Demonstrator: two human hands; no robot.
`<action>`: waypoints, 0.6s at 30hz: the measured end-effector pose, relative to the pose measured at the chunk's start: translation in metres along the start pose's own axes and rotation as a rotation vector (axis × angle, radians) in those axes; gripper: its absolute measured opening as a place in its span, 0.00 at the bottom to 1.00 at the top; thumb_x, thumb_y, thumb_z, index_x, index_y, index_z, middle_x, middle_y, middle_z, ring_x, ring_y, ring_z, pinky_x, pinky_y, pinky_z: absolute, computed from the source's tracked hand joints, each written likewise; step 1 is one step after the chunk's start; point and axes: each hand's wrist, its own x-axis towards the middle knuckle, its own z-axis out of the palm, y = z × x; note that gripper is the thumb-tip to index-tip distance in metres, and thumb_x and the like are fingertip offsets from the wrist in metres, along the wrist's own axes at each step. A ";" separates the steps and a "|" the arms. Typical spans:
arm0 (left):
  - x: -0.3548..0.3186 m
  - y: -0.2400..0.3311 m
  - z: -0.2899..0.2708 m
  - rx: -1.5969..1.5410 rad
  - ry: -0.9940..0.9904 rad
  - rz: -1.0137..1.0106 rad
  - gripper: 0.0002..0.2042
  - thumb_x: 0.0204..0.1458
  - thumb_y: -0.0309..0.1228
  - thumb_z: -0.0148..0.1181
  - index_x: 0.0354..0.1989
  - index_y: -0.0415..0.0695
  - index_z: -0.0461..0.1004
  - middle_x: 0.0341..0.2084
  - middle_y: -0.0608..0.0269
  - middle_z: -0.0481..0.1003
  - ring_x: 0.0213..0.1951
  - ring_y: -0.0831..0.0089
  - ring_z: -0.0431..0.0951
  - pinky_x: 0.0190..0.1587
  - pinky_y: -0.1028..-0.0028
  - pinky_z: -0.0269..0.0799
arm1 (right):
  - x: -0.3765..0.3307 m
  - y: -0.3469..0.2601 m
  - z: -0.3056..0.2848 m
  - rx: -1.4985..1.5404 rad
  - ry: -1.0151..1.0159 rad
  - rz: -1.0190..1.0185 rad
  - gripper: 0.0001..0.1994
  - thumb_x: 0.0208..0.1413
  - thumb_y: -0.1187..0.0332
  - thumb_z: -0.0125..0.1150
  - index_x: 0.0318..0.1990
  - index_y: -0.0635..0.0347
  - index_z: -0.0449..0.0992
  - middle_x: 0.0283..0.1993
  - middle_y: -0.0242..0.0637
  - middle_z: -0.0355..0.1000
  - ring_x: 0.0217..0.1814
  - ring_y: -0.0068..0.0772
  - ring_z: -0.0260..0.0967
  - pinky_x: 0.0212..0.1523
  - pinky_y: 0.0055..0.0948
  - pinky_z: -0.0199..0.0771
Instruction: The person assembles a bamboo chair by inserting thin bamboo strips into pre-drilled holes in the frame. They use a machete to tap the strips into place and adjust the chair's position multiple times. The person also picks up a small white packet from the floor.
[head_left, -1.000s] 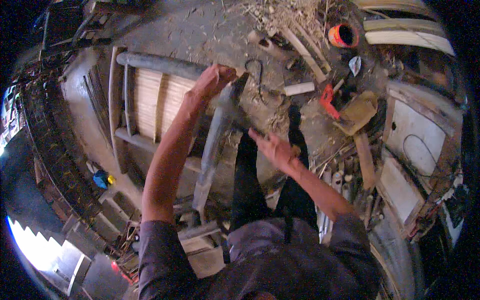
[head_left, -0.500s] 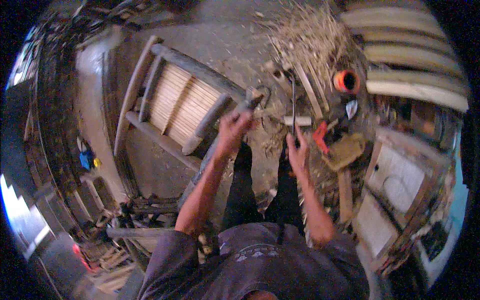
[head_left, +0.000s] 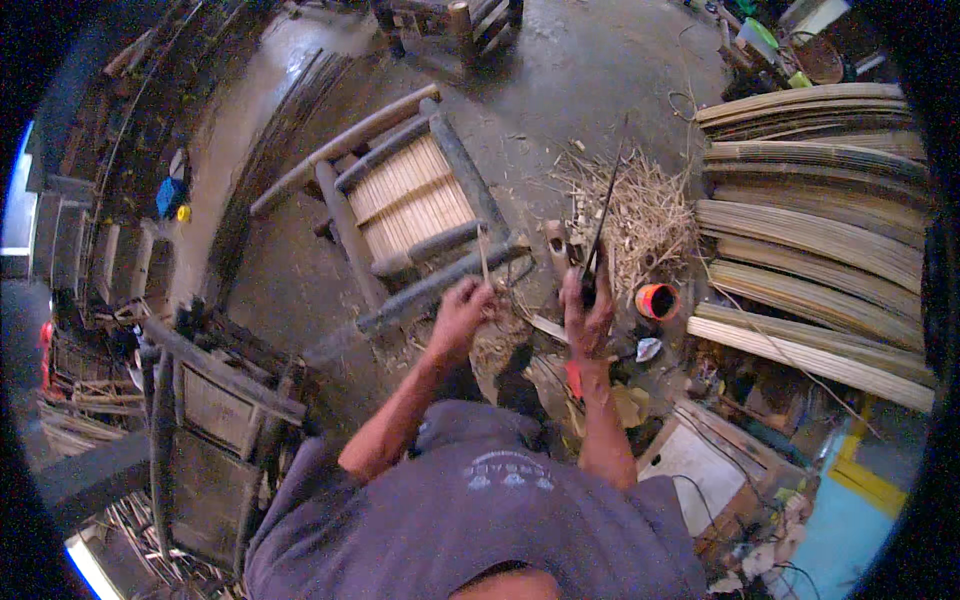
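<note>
My left hand (head_left: 464, 312) is closed, with a thin pale strip of wood or bamboo (head_left: 485, 252) standing up from its fingers. Just beyond it lies a chair on its side, with round grey poles and a slatted bamboo seat (head_left: 412, 195). My right hand (head_left: 588, 318) is wrapped round the near end of a long, thin, dark blade-like tool (head_left: 606, 208) pointing away from me; its exact kind is unclear. A short bamboo tube (head_left: 557, 243) lies to the left of that tool. Partly behind my right forearm shows a red object (head_left: 574, 380).
A heap of shavings (head_left: 640, 215) lies beyond my right hand, beside an orange can (head_left: 657, 301). Bundles of bamboo strips (head_left: 810, 225) are stacked at the right. Below them is a framed white panel (head_left: 690, 475). Another wooden chair (head_left: 215, 410) stands at the left.
The view has swung, showing more of the far floor. My right hand has lifted the long tool, which now slants to the right. The left hand has come slightly nearer me.
</note>
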 end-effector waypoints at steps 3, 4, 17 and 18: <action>-0.012 0.044 0.017 -0.275 -0.026 0.060 0.12 0.59 0.34 0.50 0.45 0.40 0.68 0.30 0.63 0.74 0.30 0.78 0.74 0.33 0.80 0.70 | 0.016 -0.041 -0.026 -0.057 0.020 -0.246 0.24 0.55 0.68 0.54 0.60 0.60 0.62 0.23 0.27 0.63 0.22 0.19 0.57 0.25 0.21 0.63; -0.017 0.055 0.024 -0.283 -0.064 0.091 0.12 0.59 0.34 0.50 0.46 0.40 0.67 0.30 0.63 0.74 0.30 0.77 0.74 0.32 0.79 0.70 | 0.008 -0.048 -0.035 -0.061 0.015 -0.249 0.24 0.54 0.69 0.53 0.60 0.60 0.62 0.23 0.27 0.62 0.22 0.19 0.57 0.25 0.22 0.63; -0.067 0.075 0.074 0.068 -0.085 0.295 0.11 0.60 0.35 0.49 0.35 0.38 0.69 0.22 0.67 0.69 0.23 0.80 0.67 0.24 0.79 0.62 | 0.001 -0.024 -0.069 -0.627 -0.320 -0.610 0.20 0.33 0.62 0.60 0.39 0.55 0.76 0.33 0.39 0.75 0.34 0.42 0.74 0.36 0.33 0.73; -0.071 0.070 0.076 0.039 -0.082 0.309 0.11 0.60 0.35 0.49 0.35 0.38 0.68 0.22 0.67 0.69 0.23 0.80 0.67 0.24 0.78 0.62 | 0.003 -0.021 -0.067 -0.653 -0.321 -0.624 0.20 0.32 0.62 0.59 0.39 0.55 0.77 0.32 0.39 0.75 0.33 0.42 0.74 0.35 0.33 0.73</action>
